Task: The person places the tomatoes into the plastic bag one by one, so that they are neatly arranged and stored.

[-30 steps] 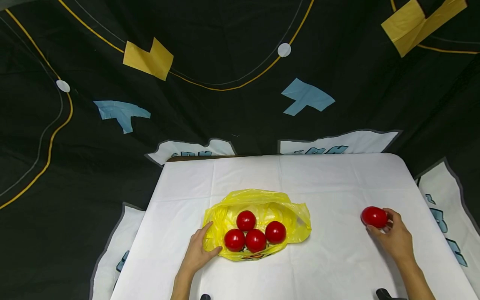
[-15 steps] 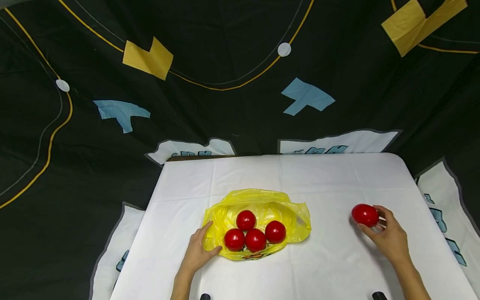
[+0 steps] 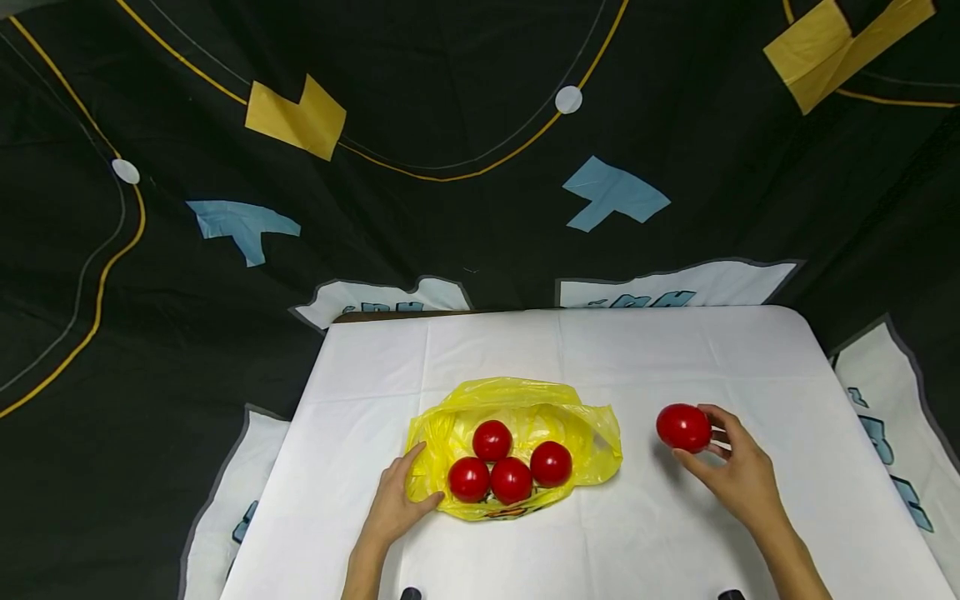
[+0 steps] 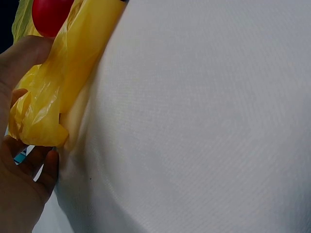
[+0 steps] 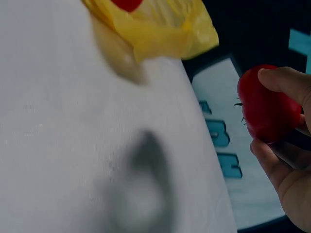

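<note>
A yellow plastic bag (image 3: pixel 592 450) lies on its side with its mouth spread wide, several red tomatoes (image 3: pixel 512 481) inside. My left hand (image 3: pixel 397 500) holds the bag's left end, thumb over the near edge and fingers around the far side; the left wrist view shows the thumb (image 4: pixel 34 48) on the yellow film. To the right, my right hand (image 3: pixel 738 475) grips another tomato (image 3: pixel 684 427) between thumb and fingers, above the table with a shadow beneath. The right wrist view shows green stem leaves on this tomato (image 5: pixel 267 107).
A white cloth (image 3: pixel 645 533) covers the table. Behind it hangs a dark patterned fabric (image 3: pixel 450 233) with yellow and blue shapes. Dark ends of the wrist gear (image 3: pixel 731 595) show at the bottom edge of the head view.
My right hand has carried the tomato leftward across the table, closer to the bag. The left hand, the bag and the tomatoes in it have stayed put.
</note>
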The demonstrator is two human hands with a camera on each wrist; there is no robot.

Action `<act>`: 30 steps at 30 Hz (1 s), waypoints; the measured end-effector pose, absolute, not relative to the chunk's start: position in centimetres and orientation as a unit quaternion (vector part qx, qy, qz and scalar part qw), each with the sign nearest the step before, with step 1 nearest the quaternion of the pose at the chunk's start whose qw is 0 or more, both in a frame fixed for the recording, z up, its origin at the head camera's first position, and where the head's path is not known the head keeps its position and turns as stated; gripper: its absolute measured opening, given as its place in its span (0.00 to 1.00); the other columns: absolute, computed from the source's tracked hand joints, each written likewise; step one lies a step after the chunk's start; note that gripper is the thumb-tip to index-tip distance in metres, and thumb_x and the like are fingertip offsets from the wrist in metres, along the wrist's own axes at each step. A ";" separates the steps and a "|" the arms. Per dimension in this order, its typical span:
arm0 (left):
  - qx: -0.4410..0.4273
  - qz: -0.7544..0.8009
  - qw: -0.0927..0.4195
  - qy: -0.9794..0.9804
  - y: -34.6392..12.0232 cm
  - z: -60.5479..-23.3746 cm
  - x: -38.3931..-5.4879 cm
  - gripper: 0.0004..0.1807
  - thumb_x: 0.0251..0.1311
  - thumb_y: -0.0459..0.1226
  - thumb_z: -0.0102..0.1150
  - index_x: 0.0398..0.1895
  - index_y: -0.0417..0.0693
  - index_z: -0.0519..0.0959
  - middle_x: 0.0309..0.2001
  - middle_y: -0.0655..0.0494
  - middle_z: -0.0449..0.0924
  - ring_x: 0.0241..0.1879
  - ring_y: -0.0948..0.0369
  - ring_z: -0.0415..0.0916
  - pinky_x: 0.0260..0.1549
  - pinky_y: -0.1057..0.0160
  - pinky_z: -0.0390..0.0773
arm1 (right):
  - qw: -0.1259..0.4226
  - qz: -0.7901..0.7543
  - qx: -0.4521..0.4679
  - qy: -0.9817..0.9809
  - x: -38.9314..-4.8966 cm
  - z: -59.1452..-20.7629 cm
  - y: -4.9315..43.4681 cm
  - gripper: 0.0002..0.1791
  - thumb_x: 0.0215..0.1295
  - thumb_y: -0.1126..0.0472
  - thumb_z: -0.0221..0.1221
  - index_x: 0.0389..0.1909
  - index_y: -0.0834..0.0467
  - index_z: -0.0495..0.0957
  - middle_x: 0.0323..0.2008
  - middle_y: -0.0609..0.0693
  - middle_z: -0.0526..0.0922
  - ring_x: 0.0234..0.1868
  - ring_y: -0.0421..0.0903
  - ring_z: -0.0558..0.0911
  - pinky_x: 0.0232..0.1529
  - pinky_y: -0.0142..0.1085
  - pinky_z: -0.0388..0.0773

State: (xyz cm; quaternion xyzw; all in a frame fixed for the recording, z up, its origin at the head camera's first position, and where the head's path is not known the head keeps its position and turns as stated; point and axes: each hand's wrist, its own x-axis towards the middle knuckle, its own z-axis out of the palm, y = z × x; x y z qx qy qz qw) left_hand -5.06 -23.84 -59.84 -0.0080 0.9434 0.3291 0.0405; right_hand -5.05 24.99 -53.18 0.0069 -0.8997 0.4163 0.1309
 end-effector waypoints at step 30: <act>-0.022 0.327 0.054 0.943 -23.8 -59.6 -5.1 0.49 0.39 0.50 0.75 0.69 0.61 0.62 0.56 0.54 0.72 0.56 0.52 0.65 0.56 0.44 0.67 | 0.082 0.472 0.118 -0.870 -5.7 -51.1 16.6 0.43 0.41 0.60 0.76 0.61 0.53 0.68 0.55 0.43 0.74 0.49 0.42 0.77 0.42 0.32 0.80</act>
